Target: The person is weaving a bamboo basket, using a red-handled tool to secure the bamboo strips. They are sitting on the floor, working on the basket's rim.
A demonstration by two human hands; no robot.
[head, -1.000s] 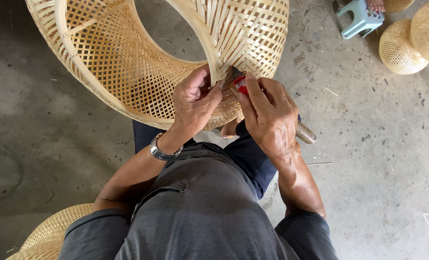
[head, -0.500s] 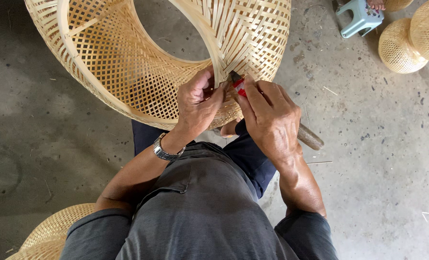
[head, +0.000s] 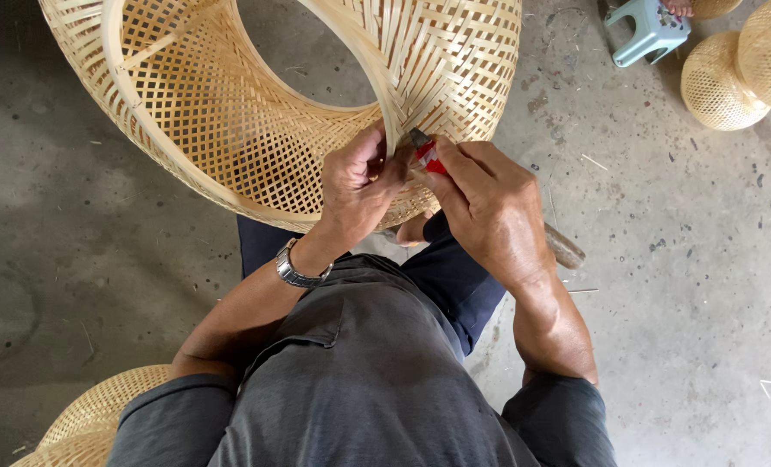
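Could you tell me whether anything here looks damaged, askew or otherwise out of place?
Nothing stands out. The large woven bamboo frame looks intact; the left hand grips its rim strip while the right hand holds a red-handled tool against it. Only small splinters lie on the concrete floor.

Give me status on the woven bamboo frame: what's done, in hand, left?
Done: the large woven bamboo frame has its lattice walls woven and a bent rim strip fitted. In hand: the left hand pinches the rim strip while the right hand works a red-handled tool at that spot. Left: cannot tell how much of the rim is unfastened.
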